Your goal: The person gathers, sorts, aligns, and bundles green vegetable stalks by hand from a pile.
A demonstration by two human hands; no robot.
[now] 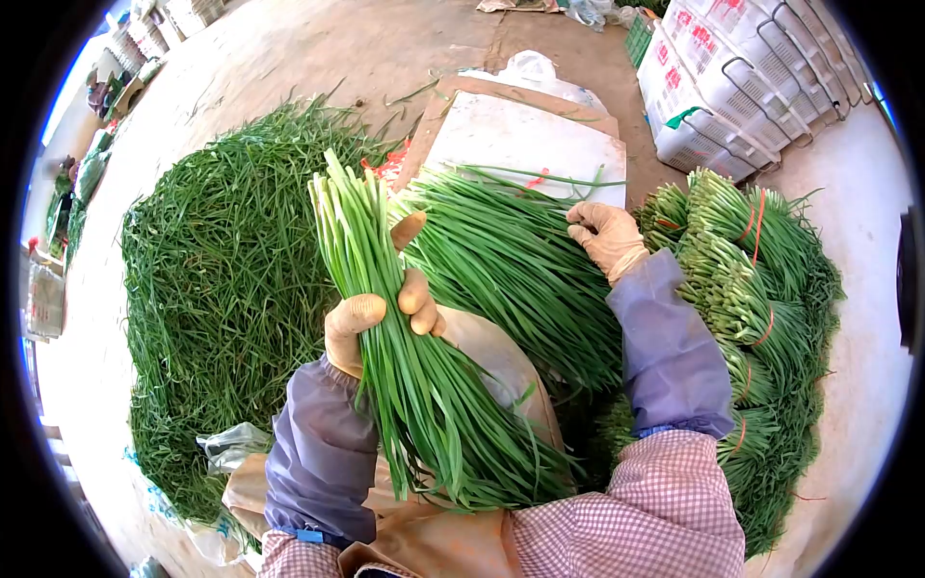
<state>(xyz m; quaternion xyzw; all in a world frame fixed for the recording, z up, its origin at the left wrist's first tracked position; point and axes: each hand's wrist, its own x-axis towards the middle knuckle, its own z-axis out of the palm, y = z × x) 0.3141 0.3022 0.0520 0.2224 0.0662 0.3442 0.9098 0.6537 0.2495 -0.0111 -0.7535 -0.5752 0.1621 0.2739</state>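
My gloved left hand (353, 332) is wrapped around a bunch of garlic chives (424, 385), pale stem ends up and green leaves hanging toward my lap. To its right, a loose heap of garlic chives (511, 260) lies partly over a white board (525, 135). My gloved right hand (609, 239) is at the right edge of that heap, its fingers bent and drawn together. Whatever its fingertips pinch, if anything, is too small to make out. One long chive leaf crosses the board just beyond this hand.
A large tangled pile of green leaves (222, 250) lies on the left. Chive bundles tied with red bands (747, 318) are stacked on the right. White plastic crates (742, 87) stand behind them. Red ties (390, 166) lie by the board's left edge.
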